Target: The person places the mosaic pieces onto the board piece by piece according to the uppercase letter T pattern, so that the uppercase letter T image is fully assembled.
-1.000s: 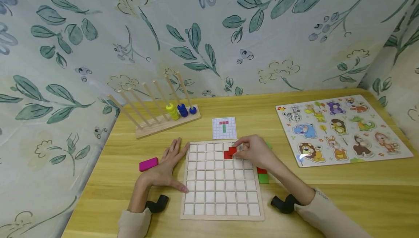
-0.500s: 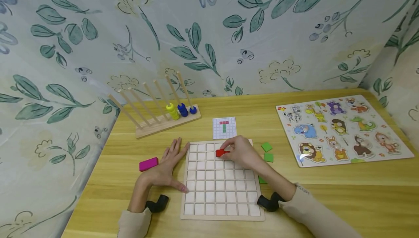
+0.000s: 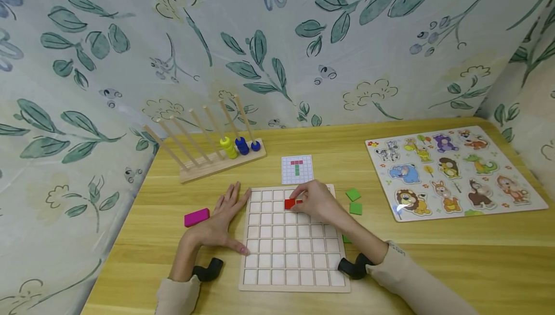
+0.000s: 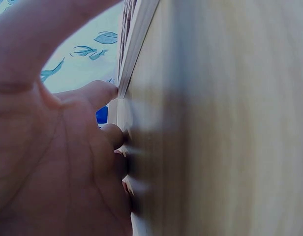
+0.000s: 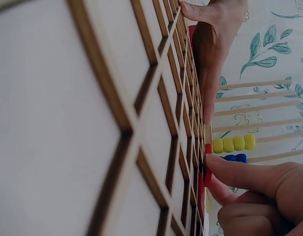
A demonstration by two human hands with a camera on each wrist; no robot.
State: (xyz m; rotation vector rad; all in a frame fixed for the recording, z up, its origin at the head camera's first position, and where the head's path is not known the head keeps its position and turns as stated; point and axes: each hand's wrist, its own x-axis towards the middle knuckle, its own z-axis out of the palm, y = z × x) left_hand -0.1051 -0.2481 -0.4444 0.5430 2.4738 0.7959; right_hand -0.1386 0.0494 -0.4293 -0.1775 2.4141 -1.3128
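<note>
Pinching a red tile (image 3: 289, 204) between thumb and finger of the right hand (image 3: 320, 203), second row from the far side, fourth column of the grid board (image 3: 295, 288); cannot tell whether seated in the cell. Just right of it, partly hidden, another red tile (image 5: 200, 196). Resting the left hand (image 3: 218, 223) spread on the surface (image 3: 143, 267), gripping nothing, thumb at the board's left edge. Right of the board, green tiles (image 3: 355, 208).

From above, the head camera looks forward and down at the pale wooden square-gridded board (image 3: 292, 246); 2 wrist cameras, low, close and sideways, face the white leaf-patterned wall (image 3: 277, 45). Head and right wrist share the board.
</note>
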